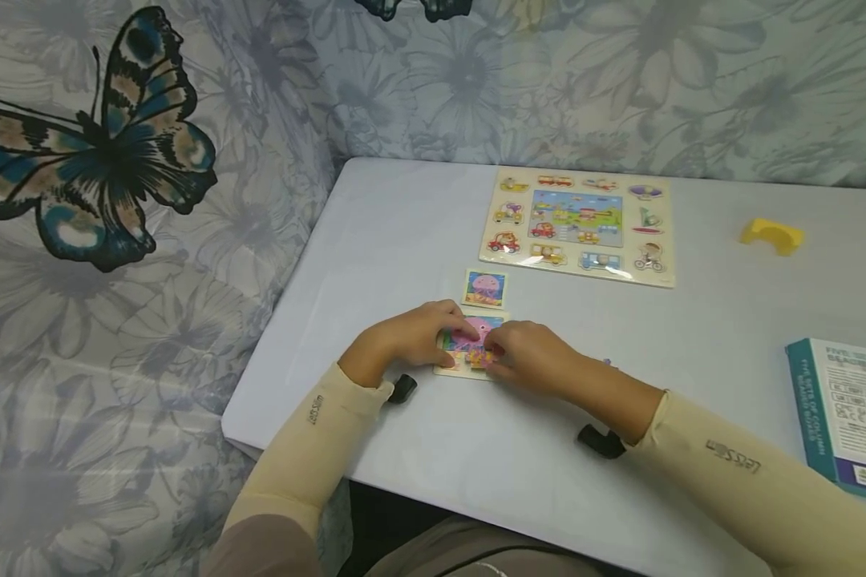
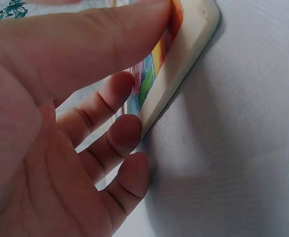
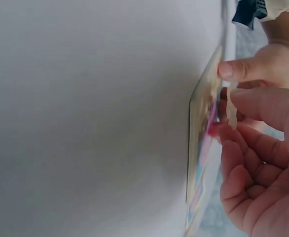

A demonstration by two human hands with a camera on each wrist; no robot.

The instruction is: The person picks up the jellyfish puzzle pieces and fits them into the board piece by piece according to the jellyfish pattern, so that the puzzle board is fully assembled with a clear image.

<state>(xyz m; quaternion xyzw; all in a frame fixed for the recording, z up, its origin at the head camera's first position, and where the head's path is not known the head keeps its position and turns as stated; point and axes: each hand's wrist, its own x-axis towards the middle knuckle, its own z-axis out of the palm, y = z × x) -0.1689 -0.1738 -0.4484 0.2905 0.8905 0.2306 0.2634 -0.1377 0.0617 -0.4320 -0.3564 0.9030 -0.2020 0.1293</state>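
Observation:
A small wooden jigsaw board (image 1: 453, 371) with a pink cartoon picture lies on the table between the hands. My left hand (image 1: 420, 332) rests on its left side, thumb pressing near the lower corner and index finger reaching over the picture. In the left wrist view the other fingertips (image 2: 127, 129) are at the board's edge. Between thumb and fingers my right hand (image 1: 534, 357) pinches a puzzle piece (image 3: 232, 109), seen edge-on in the right wrist view, just over the board's right part. Just beyond the board lies a square picture card (image 1: 485, 288) with a similar pink figure.
A larger wooden vehicle puzzle (image 1: 577, 271) lies at the back of the table. A yellow arched block (image 1: 772, 235) is at the back right, and a teal-edged box (image 1: 855, 409) lies at the right. Floral fabric (image 1: 469, 96) borders the table's back and left.

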